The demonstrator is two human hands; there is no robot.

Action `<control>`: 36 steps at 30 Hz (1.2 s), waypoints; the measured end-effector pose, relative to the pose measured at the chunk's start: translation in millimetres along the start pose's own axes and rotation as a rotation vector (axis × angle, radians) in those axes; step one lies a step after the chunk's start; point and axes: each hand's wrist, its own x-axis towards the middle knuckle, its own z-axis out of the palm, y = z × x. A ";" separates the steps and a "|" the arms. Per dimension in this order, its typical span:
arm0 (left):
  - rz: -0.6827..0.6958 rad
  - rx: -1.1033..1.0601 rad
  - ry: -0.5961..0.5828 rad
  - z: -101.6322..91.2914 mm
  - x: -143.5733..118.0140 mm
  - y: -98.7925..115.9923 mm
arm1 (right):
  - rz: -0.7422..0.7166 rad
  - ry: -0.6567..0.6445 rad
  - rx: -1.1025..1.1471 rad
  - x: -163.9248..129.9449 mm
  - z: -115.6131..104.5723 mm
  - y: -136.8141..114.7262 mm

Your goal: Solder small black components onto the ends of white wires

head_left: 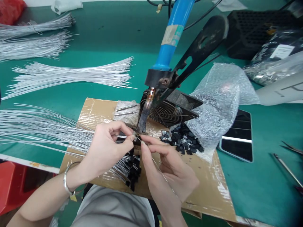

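Note:
My left hand (109,146) is closed in a pinch just under the soldering iron's tip. A thin white wire runs out leftward from its fingertips; the end at the tip is too small to make out. My right hand (168,167) pinches a strand of solder wire (165,179), which trails back across the palm and meets the work at the tip. The blue-handled soldering iron (165,52) points down in a black metal stand (199,47). Below my left hand lie wires with black connectors (133,170) on their ends. Loose black connectors (183,138) are piled right of my fingers.
A cardboard sheet (205,186) lies under the work on the green table. Bundles of white wires (71,75) lie to the left. Behind the iron stands a small black fan (170,110). Bubble wrap (217,101), a phone (236,135) and tweezers (287,167) are on the right.

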 end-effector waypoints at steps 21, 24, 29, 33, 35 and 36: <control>0.009 0.007 0.008 0.5 0.5 1.6 | 0.003 0.017 -0.008 0.7 2.0 -2.2; 0.016 0.012 0.010 0.0 -0.2 2.1 | -0.001 0.021 0.007 0.6 2.7 -3.1; 0.010 0.008 0.014 0.6 0.7 0.6 | -0.006 0.005 0.009 -0.3 1.9 1.5; 0.007 0.006 0.008 0.6 1.8 -0.9 | -0.013 -0.016 0.016 -1.2 1.1 4.9; 0.009 0.009 0.006 0.4 2.0 -1.0 | -0.004 -0.014 0.018 -1.2 0.7 5.7; 0.009 0.010 0.005 0.3 2.0 -0.9 | -0.007 -0.014 0.015 -1.1 0.6 5.9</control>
